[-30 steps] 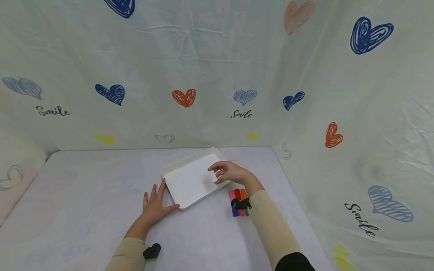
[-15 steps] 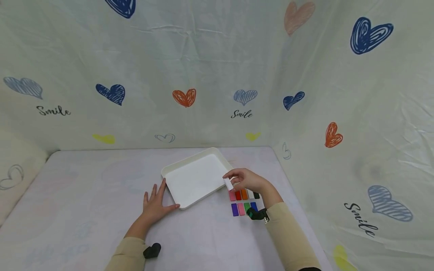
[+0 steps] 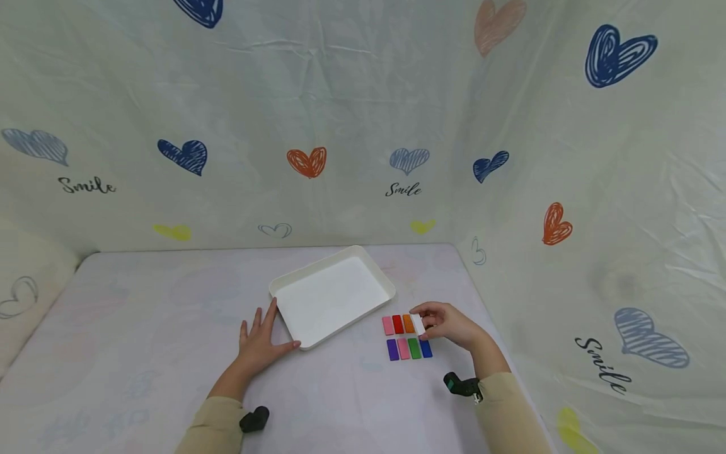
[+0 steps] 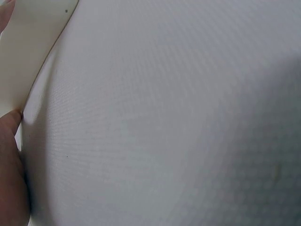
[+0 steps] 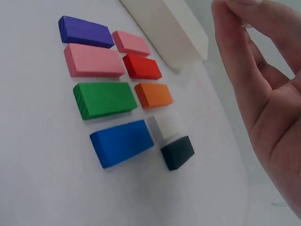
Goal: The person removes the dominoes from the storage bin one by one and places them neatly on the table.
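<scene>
My right hand (image 3: 450,325) pinches a white rectangular block (image 3: 418,324) between thumb and fingers, over the right end of two rows of coloured blocks. In the right wrist view the hand (image 5: 268,89) hides nearly all of the held block. On the table, below the fingers, another white block (image 5: 165,127) lies beside a black block (image 5: 178,153). My left hand (image 3: 258,343) rests with spread fingers against the left end of a white tray (image 3: 317,268), thumb at its near corner. Its fingertips also touch the tray wall (image 4: 28,42) in the left wrist view.
Small blocks lie right of the tray: purple (image 3: 393,350), pink (image 3: 403,349), green (image 3: 414,348) and blue (image 3: 425,349) in the near row. Another pink (image 3: 388,325), a red (image 3: 398,324) and an orange block (image 3: 408,323) form the far row. A heart-printed curtain (image 3: 340,126) hangs behind.
My right hand has carried the white block from above the tray rightward and nearer, to the right end of the block rows. The left hand and tray have stayed in place.
</scene>
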Demonstrator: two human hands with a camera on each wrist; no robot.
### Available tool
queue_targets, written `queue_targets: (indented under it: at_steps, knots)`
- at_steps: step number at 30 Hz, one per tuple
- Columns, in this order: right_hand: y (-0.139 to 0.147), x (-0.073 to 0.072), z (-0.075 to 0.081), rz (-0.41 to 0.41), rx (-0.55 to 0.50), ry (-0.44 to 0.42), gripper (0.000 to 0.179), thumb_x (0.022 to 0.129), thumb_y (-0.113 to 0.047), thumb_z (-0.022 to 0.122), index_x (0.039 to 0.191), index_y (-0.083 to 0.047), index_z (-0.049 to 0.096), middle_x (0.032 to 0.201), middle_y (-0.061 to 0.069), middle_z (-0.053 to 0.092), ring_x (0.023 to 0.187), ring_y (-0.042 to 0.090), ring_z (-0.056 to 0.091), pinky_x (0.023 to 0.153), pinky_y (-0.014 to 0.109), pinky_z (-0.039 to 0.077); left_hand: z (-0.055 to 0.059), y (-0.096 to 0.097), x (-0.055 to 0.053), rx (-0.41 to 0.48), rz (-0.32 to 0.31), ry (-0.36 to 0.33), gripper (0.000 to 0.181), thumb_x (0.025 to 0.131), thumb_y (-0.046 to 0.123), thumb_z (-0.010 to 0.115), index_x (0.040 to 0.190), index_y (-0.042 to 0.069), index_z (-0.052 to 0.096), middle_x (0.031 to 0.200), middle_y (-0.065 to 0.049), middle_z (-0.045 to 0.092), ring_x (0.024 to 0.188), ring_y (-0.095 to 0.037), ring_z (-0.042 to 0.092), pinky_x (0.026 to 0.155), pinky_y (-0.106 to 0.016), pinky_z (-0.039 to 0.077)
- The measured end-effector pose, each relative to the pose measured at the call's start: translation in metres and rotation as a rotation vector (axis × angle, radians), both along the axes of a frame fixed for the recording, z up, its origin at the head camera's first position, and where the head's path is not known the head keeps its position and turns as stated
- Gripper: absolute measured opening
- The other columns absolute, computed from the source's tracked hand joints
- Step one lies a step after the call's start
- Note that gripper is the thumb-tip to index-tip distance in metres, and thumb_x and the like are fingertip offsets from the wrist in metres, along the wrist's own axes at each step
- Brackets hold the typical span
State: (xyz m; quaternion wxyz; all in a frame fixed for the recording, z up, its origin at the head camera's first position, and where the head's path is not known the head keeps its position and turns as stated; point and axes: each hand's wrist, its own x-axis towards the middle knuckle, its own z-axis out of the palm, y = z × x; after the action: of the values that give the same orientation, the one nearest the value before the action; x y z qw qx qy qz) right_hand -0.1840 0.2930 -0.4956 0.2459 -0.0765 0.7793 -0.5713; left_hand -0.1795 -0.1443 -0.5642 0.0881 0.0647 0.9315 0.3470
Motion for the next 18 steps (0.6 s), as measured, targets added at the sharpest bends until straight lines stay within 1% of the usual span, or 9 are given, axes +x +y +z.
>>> queue_targets:
  at_steps: [3,8,11,14,18]
  knots:
    - [0.011,0.008,-0.004,-0.042,0.008,0.006,0.051,0.080,0.001,0.074,0.128,0.003,0.057,0.107,0.014,0.057,0.085,0.023,0.053,0.077,0.029,0.056,0.001,0.000,-0.001,-0.010,0.001,-0.009,0.118,0.077,0.054,0.075,0.156,0.004,0.002,0.158,-0.027,0.012,0.145,-0.045,-0.001,0.111,-0.058,-0.014]
    - [0.026,0.018,-0.011,-0.093,0.028,-0.007,0.049,0.081,0.003,0.071,0.127,0.003,0.058,0.127,0.018,0.052,0.087,0.023,0.055,0.077,0.029,0.056,0.002,0.000,-0.001,-0.014,-0.001,-0.020,0.118,0.078,0.053,0.075,0.156,0.005,0.000,0.158,-0.026,0.010,0.145,-0.045,-0.002,0.111,-0.057,-0.015]
    - [0.033,0.023,-0.016,-0.112,0.049,-0.025,0.049,0.081,0.004,0.071,0.128,0.003,0.057,0.131,0.022,0.051,0.089,0.024,0.058,0.077,0.029,0.056,0.002,-0.001,-0.001,-0.014,-0.002,-0.017,0.118,0.078,0.053,0.075,0.156,0.005,0.001,0.158,-0.026,0.011,0.145,-0.045,-0.002,0.111,-0.058,-0.014]
    - [0.039,0.025,-0.023,-0.122,0.080,-0.022,0.048,0.082,0.003,0.071,0.128,0.002,0.058,0.123,0.020,0.054,0.082,0.023,0.058,0.074,0.028,0.056,0.001,0.000,-0.001,-0.016,-0.002,-0.012,0.118,0.078,0.054,0.075,0.156,0.005,0.001,0.158,-0.027,0.011,0.145,-0.045,-0.001,0.111,-0.058,-0.014]
    - [0.045,0.027,-0.034,-0.125,0.132,-0.005,0.046,0.081,-0.002,0.074,0.125,-0.004,0.062,0.096,0.012,0.056,0.075,0.021,0.054,0.068,0.026,0.052,0.000,0.000,-0.001,-0.016,-0.002,-0.001,0.118,0.077,0.054,0.076,0.156,0.004,0.003,0.157,-0.027,0.013,0.144,-0.046,0.001,0.111,-0.059,-0.012]
